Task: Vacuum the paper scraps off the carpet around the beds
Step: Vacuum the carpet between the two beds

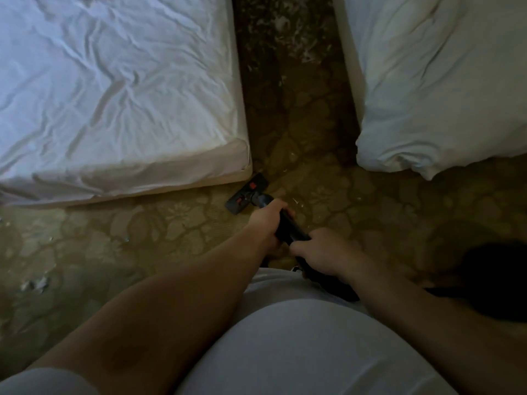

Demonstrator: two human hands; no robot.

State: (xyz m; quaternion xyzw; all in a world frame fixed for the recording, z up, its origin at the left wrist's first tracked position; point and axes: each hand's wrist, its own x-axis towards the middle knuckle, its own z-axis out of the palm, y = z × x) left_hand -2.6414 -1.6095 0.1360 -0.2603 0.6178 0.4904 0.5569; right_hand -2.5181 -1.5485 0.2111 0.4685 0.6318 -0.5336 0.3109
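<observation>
Patterned carpet (299, 115) strewn with scraps (34, 283) between beds (114, 81).

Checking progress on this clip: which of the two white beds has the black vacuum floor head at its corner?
The left bed: the black floor head with red tabs sits by its near corner, while the right bed lies across the carpet aisle.

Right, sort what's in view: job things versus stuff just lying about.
Job: vacuum head, wand held by left hand and right hand, paper scraps, carpet.
Just there: left bed, right bed, dark shape.
</observation>
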